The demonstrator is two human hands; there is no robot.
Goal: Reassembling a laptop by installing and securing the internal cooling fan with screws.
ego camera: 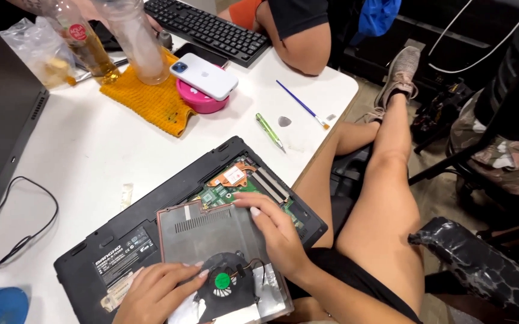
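Observation:
A black laptop [151,207] lies upside down on the white table [91,144], its bottom opened. A grey cover panel [211,231] rests loosely over the opening. Beyond the panel, green circuit board and a copper heat pipe [232,175] show. A round fan with a green hub [222,280] sits at the panel's near edge. My right hand [274,231] lies flat on the panel's right side, fingers reaching the board. My left hand [157,291] presses on the panel's near left corner, beside the fan.
A green screwdriver [270,131], a blue-handled brush [301,105], a grey pick [284,121], a white phone [204,75] on a pink bowl, an orange cloth [145,99], bottles and a keyboard [208,27] lie farther off. Another person's arm [298,42] rests at the far edge. A black cable [13,240] loops at left.

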